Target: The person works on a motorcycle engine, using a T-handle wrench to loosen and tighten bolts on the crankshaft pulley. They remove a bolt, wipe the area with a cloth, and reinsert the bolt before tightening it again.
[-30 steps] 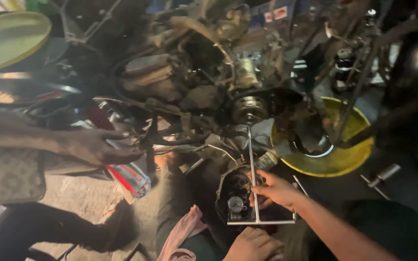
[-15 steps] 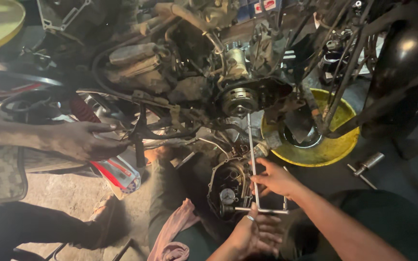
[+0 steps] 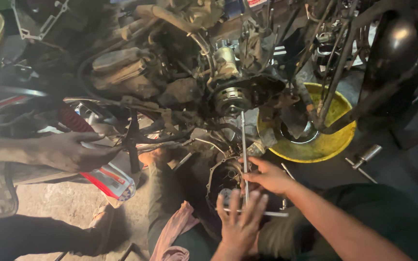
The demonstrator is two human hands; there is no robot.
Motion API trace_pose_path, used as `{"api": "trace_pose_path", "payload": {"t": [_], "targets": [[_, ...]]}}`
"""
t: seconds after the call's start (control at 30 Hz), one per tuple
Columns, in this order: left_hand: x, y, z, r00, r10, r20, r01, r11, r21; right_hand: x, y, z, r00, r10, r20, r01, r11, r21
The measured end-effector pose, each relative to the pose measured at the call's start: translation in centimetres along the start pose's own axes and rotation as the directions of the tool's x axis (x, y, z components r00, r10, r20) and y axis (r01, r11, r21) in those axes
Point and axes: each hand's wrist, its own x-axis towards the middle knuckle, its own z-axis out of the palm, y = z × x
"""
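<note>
I'm curling my right hand [image 3: 269, 176] around the T-handle wrench [image 3: 244, 159] shaft – its socket sitting on the engine's round hub [image 3: 231, 99] – while pressing my left hand [image 3: 240, 220], fingers spread flat, against the crossbar, keeping the shaft square to the hub

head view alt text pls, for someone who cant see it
Seen from above, the right hand grips the shaft of a long T-handle wrench set against a grimy motorcycle engine, while the left hand rests open on its crossbar. Another person's hand steadies the frame at left; a yellow basin sits behind.
</note>
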Motion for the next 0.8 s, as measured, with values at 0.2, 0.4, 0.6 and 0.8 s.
{"api": "trace_pose_path", "payload": {"t": [0.2,0.4,0.6,0.8], "targets": [[-1.1,-0.5,-1.7,0.889,0.013,0.457,0.321,0.694,-0.644,0.5,-0.8,0.5,0.996,0.093,0.011,-0.093,0.988,0.121],[1.6,3.0,-0.2,0.701,-0.594,0.394,0.63,0.257,-0.733,1.0,0.1,0.3,0.999,0.022,0.029,-0.026,0.992,0.125],[-0.2,-0.9,-2.0,0.984,0.143,0.106,-0.14,0.989,-0.035,0.5,0.1,-0.5,0.999,0.041,0.007,-0.041,0.992,0.121],[-5.0,1.9,1.9,0.684,-0.145,0.715,0.729,0.112,-0.675,0.3,-0.6,-0.3,0.998,0.06,0.02,-0.062,0.984,0.164]]}}
